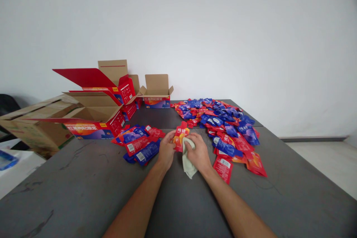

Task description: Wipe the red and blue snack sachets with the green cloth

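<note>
Between my hands is a red pouch (pixel 181 132) with orange fruit printed on it, held upright over the table. My left hand (pixel 166 149) grips its left edge. In my right hand (pixel 198 151) is a pale green cloth (pixel 188 161), bunched under the fingers and pressed against the right side of the pouch; its lower end hangs down. Left of my left hand lies a small heap of red and blue pouches (pixel 138 145). A much larger heap of the same pouches (pixel 223 119) spreads to the right of my right hand and back along the table.
Open red and blue printed cartons (pixel 95 130) stand at the left, with another open carton (pixel 157 103) at the back. A brown cardboard box (pixel 33 130) sits beyond the left edge of the dark grey table (pixel 83 186). A white wall (pixel 212 37) rises behind.
</note>
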Demonstrator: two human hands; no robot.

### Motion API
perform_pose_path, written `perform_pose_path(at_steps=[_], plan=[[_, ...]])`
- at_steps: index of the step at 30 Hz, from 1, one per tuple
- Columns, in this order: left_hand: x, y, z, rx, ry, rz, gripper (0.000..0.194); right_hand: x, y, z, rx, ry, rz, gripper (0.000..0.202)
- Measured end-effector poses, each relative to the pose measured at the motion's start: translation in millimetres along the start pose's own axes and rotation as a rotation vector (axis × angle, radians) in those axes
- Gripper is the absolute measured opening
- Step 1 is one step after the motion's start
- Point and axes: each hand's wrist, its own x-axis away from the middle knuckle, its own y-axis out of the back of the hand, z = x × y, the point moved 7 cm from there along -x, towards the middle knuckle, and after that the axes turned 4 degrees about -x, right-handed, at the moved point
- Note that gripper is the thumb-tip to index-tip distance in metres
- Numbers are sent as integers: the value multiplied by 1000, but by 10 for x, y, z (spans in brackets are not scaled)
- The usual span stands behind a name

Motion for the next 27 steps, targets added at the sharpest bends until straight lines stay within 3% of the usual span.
perform_pose_path(at_steps=[5, 11, 19, 23, 27], plan=[[-35, 124, 57, -60, 15, -69, 54, 15, -35, -51, -38, -117, 88, 22], [-96, 156, 248, -173, 79, -18, 39, 31, -40, 47, -103, -79, 77, 23], [-37, -66, 243, 291, 78, 42, 31, 71, -160, 218, -69, 167, 176, 25], [26, -115, 188, 309, 151, 92, 32, 74, -146, 231, -35, 173, 129, 26], [81, -131, 169, 293, 240, 94, 28, 15, 7, 148, 20, 108, -7, 23]])
